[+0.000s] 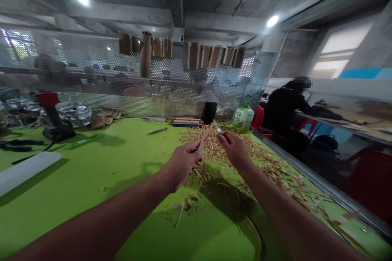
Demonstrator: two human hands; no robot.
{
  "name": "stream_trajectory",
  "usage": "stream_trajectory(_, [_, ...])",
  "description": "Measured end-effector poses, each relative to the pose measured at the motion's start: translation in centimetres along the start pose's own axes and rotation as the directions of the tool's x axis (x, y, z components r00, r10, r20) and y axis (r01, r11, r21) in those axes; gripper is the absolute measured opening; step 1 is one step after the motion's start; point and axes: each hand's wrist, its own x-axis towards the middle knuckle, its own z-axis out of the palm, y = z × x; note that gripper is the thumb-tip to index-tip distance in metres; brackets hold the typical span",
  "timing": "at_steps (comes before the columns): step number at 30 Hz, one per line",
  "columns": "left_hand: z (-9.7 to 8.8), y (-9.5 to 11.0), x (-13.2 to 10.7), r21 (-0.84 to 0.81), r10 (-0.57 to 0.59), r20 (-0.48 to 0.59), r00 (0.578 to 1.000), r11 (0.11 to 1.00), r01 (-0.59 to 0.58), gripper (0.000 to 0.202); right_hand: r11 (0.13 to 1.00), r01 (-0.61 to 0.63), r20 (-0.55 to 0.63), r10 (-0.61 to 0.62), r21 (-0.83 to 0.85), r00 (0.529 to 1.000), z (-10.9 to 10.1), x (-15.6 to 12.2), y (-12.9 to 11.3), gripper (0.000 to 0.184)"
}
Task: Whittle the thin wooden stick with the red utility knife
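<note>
My left hand (181, 164) is closed around the lower end of a thin wooden stick (206, 136) that points up and to the right. My right hand (234, 147) is closed on a small knife (218, 129) whose blade meets the stick's upper end. Both hands hover above a green table (92, 179). A heap of wood shavings (269, 167) lies on the table under and beyond them.
A green-labelled bottle (243, 118) stands at the back right. A red power drill (53, 116), black pliers (18, 144), a green tool (82, 141) and a white board (26, 171) lie left. A mesh panel (137, 81) backs the table. A person in black (286, 108) sits right.
</note>
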Motion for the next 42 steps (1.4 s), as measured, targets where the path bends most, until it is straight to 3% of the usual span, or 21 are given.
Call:
stream_trajectory(3, [0.3, 0.1, -0.3, -0.003, -0.011, 0.03, 0.999, 1.0, 0.011, 0.044, 0.996, -0.089, -0.084, 0.091, 0.028, 0.992, -0.5, 1.2, 1.9, 0.046])
stream_trajectory(7, [-0.3, -0.2, 0.3, -0.057, -0.04, -0.03, 0.999, 0.998, 0.038, 0.038, 0.998, -0.032, -0.099, 0.038, 0.062, 0.994, -0.3, 0.8, 1.5, 0.044])
stream_trajectory(12, [-0.8, -0.5, 0.8, -0.074, -0.058, -0.028, 0.998, 0.996, 0.056, 0.025, 0.981, 0.16, 0.087, -0.17, 0.106, 0.982, 0.8, -1.2, -1.4, 0.037])
stream_trajectory(15, [-0.5, -0.2, 0.7, -0.039, -0.045, -0.054, 0.998, 0.998, 0.043, 0.021, 0.976, 0.214, 0.193, -0.218, 0.045, 0.957, 1.2, -1.9, -2.1, 0.037])
stream_trajectory(18, [-0.3, 0.0, 0.6, -0.016, -0.033, -0.091, 0.995, 0.999, 0.032, 0.022, 0.975, 0.223, 0.216, -0.219, 0.003, 0.951, 1.3, -2.0, -2.2, 0.037])
stream_trajectory(24, [-0.2, 0.2, 0.3, -0.032, -0.023, -0.057, 0.998, 0.999, 0.021, 0.03, 0.975, 0.203, 0.149, -0.189, -0.085, 0.971, 0.6, -1.7, -1.9, 0.038])
stream_trajectory(32, [-0.5, -0.6, 0.5, -0.04, -0.081, -0.015, 0.997, 0.996, 0.081, 0.038, 0.989, 0.065, 0.029, -0.061, -0.136, 0.998, 0.3, -0.3, -0.6, 0.042])
stream_trajectory(38, [0.0, 0.1, 0.0, -0.026, -0.036, 0.05, 0.998, 0.999, 0.037, 0.044, 0.979, -0.175, -0.093, 0.185, 0.105, 0.978, -0.2, 1.4, 2.6, 0.047])
stream_trajectory(40, [-0.1, 0.1, 0.2, -0.025, -0.044, 0.003, 0.999, 0.999, 0.044, 0.046, 0.98, -0.161, -0.123, 0.175, 0.114, 0.977, -0.3, 1.4, 2.7, 0.046])
stream_trajectory(42, [-0.4, 0.0, 0.6, -0.038, -0.029, -0.053, 0.998, 0.999, 0.027, 0.045, 0.99, -0.074, -0.107, 0.087, 0.117, 0.991, -0.1, 0.7, 1.7, 0.044])
